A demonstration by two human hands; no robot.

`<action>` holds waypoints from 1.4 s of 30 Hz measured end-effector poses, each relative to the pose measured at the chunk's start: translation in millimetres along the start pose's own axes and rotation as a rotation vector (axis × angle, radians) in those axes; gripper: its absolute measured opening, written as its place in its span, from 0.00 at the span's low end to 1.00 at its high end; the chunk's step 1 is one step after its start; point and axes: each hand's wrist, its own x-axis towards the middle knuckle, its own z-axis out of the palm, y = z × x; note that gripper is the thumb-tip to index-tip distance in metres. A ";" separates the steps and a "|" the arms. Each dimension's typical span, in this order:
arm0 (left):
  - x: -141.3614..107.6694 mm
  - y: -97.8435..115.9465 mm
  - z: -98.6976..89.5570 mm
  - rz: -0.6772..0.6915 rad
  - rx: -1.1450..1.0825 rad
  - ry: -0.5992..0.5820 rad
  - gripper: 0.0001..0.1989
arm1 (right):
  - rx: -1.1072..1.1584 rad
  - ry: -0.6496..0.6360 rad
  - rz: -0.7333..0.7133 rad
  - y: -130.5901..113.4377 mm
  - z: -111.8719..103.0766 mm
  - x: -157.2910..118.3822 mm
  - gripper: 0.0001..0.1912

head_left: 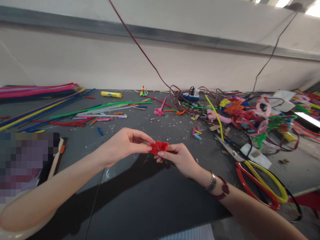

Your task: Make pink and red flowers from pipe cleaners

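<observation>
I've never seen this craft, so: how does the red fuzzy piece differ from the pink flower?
The red fuzzy piece is pinched between the left hand and right hand; the pink flower lies on the dark table. The red piece looks bunched; the pink flower shows separate petals. Both look like pipe cleaner.

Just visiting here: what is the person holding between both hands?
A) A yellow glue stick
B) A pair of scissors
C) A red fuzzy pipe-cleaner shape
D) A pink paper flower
C. The left hand and the right hand both pinch the red fuzzy pipe-cleaner shape between their fingertips.
</observation>
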 end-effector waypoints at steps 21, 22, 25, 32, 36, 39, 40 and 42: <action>-4.1 -0.2 4.3 0.225 0.351 0.074 0.09 | 0.020 -0.071 0.095 -0.9 1.1 0.1 0.09; -3.6 -0.6 3.8 0.225 0.349 0.061 0.09 | 0.024 -0.076 0.100 -1.3 1.2 -0.2 0.09; -1.7 -1.2 1.4 0.219 0.329 0.008 0.09 | 0.036 -0.087 0.113 -2.4 1.5 -1.1 0.09; 1.0 -3.8 -4.0 0.225 0.375 -0.048 0.09 | 0.000 -0.101 0.110 -4.1 1.5 -2.5 0.08; -0.1 -3.2 -3.7 0.223 0.396 -0.079 0.10 | -0.050 -0.098 0.108 -3.3 0.7 -2.1 0.09; -2.3 -0.8 -0.4 0.220 0.368 -0.070 0.11 | -0.034 -0.109 0.107 -3.0 0.3 -1.7 0.09; -3.0 -0.2 1.0 0.226 0.357 -0.064 0.12 | -0.021 -0.115 0.112 -3.2 0.4 -1.8 0.09; -3.9 0.2 3.6 0.250 0.360 -0.061 0.13 | 0.001 -0.131 0.127 -3.9 0.8 -2.0 0.09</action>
